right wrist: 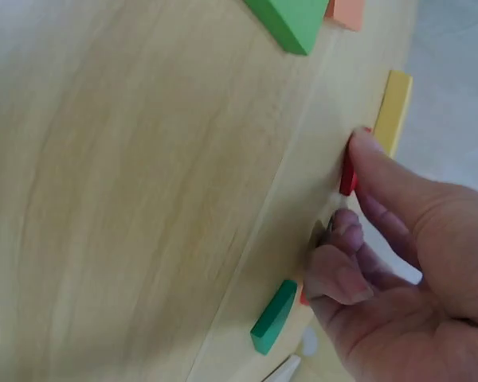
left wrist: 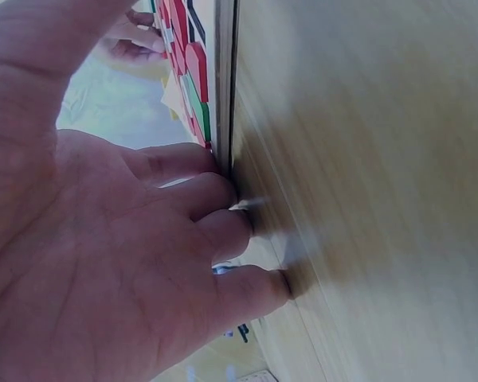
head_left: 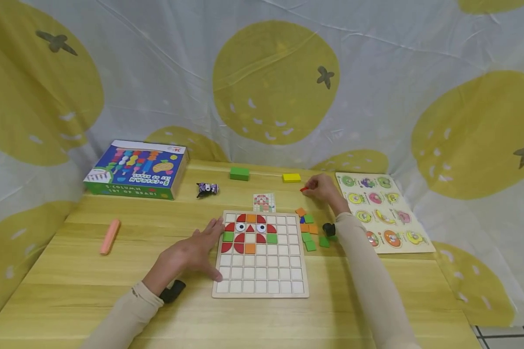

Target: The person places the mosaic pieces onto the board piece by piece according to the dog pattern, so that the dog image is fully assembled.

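A wooden grid board (head_left: 262,283) lies in the middle of the table, its top rows filled with red, orange and green tiles that form a face with two eyes. My left hand (head_left: 209,247) lies flat on the table, its straight fingers (left wrist: 215,191) against the board's left edge (left wrist: 224,95). My right hand (head_left: 313,186) reaches to the far side and pinches a small red tile (head_left: 303,189), seen edge-on in the right wrist view (right wrist: 348,175) under the fingertip. Loose orange and green tiles (head_left: 309,232) lie right of the board.
A yellow block (head_left: 291,178) and a green block (head_left: 239,173) sit at the back edge, with a pattern card (head_left: 264,202) behind the board. A bead-toy box (head_left: 137,168) stands back left, a fruit puzzle (head_left: 382,211) at the right, an orange stick (head_left: 109,236) at the left.
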The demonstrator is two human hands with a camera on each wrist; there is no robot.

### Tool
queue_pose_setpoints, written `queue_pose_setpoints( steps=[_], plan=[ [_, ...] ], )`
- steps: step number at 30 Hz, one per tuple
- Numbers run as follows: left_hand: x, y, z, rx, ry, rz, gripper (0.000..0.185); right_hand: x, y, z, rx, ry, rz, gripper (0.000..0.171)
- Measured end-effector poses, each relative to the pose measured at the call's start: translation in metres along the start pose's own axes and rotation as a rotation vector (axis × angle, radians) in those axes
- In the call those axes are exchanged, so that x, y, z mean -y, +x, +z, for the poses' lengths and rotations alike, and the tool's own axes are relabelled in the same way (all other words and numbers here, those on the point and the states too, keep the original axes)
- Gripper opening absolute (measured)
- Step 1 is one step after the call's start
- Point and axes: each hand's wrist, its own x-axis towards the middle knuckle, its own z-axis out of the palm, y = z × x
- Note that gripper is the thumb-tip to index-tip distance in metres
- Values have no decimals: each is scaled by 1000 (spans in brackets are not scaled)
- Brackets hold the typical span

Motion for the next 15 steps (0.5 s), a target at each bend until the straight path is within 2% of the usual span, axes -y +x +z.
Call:
queue_pose_setpoints(
  steps=[4,8,12,15],
  plan=[
    [0,1,0,-1,-5,11,138,1,-4,-5,70,-18,1,19],
    [-1,1,-1,-1,-16,35,138,1,-13,-8,65,-15,-41,19],
    [-1,0,-1,0,-13,34,138,4,-33,-6,50,38,-103,13],
    [-1,0,-1,-2,-11,28,139,9,-53,1,70,111,-178,14]
  ],
)
